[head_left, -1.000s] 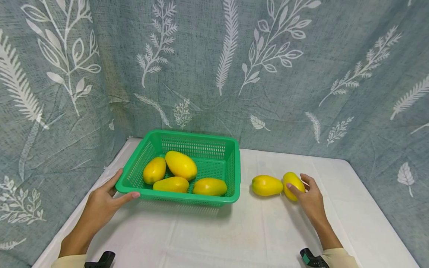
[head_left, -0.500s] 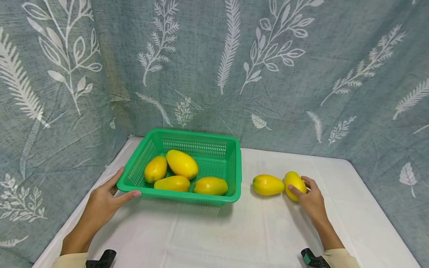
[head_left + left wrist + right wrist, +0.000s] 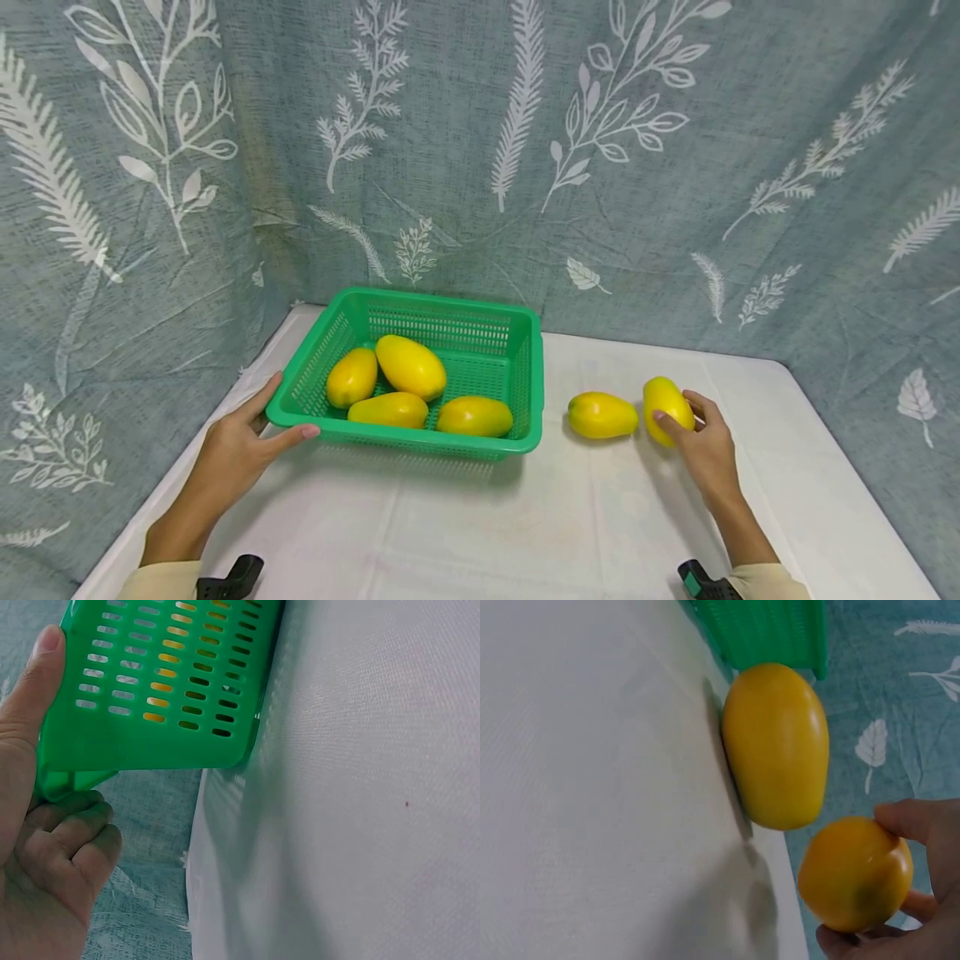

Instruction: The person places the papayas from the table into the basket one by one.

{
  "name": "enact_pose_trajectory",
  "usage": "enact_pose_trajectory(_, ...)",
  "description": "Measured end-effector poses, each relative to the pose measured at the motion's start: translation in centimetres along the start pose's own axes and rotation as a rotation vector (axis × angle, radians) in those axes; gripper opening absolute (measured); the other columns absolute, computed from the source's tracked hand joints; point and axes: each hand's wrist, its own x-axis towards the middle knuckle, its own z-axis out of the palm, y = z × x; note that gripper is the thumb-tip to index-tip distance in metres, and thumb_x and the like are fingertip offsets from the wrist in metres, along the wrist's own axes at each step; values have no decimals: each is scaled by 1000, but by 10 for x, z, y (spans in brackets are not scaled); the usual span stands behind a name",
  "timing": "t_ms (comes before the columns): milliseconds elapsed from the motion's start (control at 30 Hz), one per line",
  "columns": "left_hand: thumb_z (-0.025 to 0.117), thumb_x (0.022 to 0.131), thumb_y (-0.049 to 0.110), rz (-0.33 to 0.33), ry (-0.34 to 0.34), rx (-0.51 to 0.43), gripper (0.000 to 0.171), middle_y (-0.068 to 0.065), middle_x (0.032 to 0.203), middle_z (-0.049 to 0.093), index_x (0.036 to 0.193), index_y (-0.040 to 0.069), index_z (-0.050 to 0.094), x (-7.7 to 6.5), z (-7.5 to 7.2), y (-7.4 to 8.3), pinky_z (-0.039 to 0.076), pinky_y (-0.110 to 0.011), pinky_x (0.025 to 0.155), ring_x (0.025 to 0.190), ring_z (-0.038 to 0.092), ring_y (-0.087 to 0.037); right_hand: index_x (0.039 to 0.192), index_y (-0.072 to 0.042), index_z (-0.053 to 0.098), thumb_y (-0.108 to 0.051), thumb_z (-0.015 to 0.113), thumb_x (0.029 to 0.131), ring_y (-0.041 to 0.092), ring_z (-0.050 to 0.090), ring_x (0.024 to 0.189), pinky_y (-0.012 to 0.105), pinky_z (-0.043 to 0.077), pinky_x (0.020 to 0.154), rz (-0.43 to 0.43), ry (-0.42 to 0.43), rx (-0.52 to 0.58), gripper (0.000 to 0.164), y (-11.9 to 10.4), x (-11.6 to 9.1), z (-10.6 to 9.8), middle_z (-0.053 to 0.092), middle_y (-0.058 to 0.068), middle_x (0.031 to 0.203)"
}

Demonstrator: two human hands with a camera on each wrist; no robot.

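My right hand (image 3: 707, 446) grips a smooth yellow oval fruit (image 3: 663, 408), shaped like a mango or small papaya, between thumb and fingers. In the right wrist view this held fruit (image 3: 853, 874) is seen end-on, slightly off the white table, its shadow apart from it. Close to its left a second yellow fruit (image 3: 602, 415) lies on the table. At the left, my left hand (image 3: 238, 454) holds the near left corner of a green plastic basket (image 3: 405, 440). Its thumb (image 3: 37, 679) lies along the basket's side and the other fingers curl under the rim.
Several more yellow fruits lie in the basket, one larger fruit (image 3: 411, 367) towards its back. Blue-grey curtain (image 3: 465, 167) with white leaf prints closes off the back and sides of the white-covered table (image 3: 570, 525).
My right hand has raised its fruit a little and tipped it, opening a small gap to the fruit beside it. The left hand stays on the basket; the view has shifted slightly.
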Motion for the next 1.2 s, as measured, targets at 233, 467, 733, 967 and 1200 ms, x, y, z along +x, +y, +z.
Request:
enact_pose_trajectory(233, 80, 97, 39, 1, 7, 8, 101, -36, 161, 36, 170, 10, 17, 1, -1, 0, 42, -5, 76, 141, 49, -47, 166, -10, 33, -43, 73, 102, 39, 45, 148, 12, 43, 91, -57, 10, 18, 83, -13, -2, 2, 39, 18, 167)
enact_pose_trajectory(467, 82, 95, 40, 0, 6, -6, 103, -37, 160, 37, 169, 7, 18, 0, -1, 1, 40, 0, 78, 143, 46, -52, 165, -9, 36, -43, 74, 101, 39, 46, 148, 10, 47, 94, -152, -17, 49, 81, -30, -8, 11, 41, 18, 165)
enact_pose_trajectory(733, 83, 95, 39, 18, 10, -10, 104, -36, 161, 37, 169, 5, 18, 0, 0, -1, 41, 0, 80, 143, 45, -53, 161, -10, 41, -39, 75, 101, 33, 49, 146, 6, 43, 95, -234, -75, 122, 75, -52, -14, 27, 44, 13, 162)
enact_pose_trajectory(967, 84, 93, 38, 19, 12, 3, 104, -34, 162, 38, 169, 5, 20, 0, 0, -1, 40, 0, 82, 144, 45, -51, 159, -7, 42, -33, 75, 102, 33, 51, 144, 6, 43, 97, -320, -144, 172, 71, -68, -23, 46, 45, 11, 161)
enact_pose_trajectory(1200, 83, 94, 38, 7, 11, -2, 104, -33, 162, 37, 169, 6, 20, 0, 1, 0, 40, -1, 82, 145, 45, -50, 158, -9, 44, -30, 77, 100, 31, 53, 140, 12, 49, 97, -392, -210, 200, 69, -85, -34, 62, 48, 9, 158)
